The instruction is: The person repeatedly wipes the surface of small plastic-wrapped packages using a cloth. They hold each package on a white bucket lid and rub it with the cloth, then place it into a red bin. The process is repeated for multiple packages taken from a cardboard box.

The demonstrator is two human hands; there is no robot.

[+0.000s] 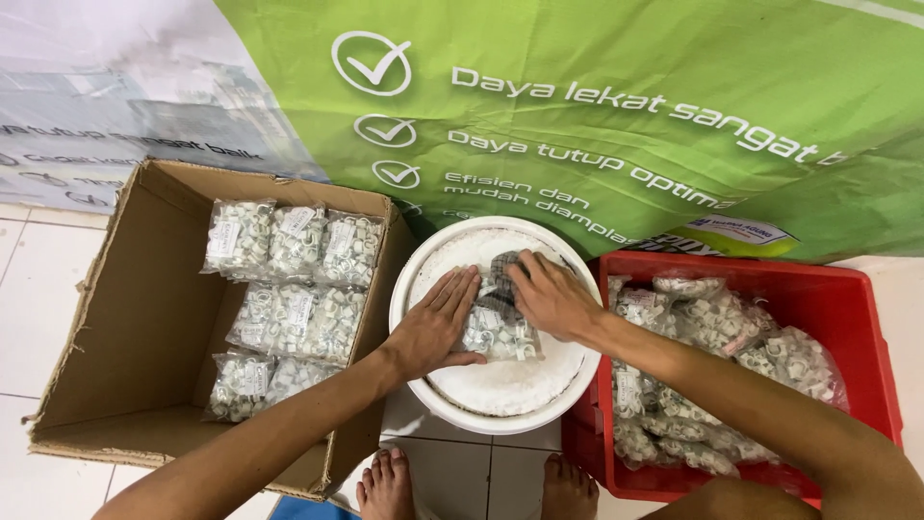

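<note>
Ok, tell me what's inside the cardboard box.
The cardboard box holds clear packets of small white clips, laid in three rows along its right side. Its left part shows bare cardboard. The left forearm covers the box's near right corner, so anything there is hidden.

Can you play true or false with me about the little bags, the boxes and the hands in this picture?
1. Both hands press on a clear bag of small white pieces on the round white tub. True: the left hand and right hand lie flat on it.
2. The cardboard box has no bags in it. False: packed bags lie in rows inside.
3. The crate on the right is blue. False: it is red.
4. The red crate holds more bags. True.
5. The person wears shoes. False: bare feet show below.
</note>
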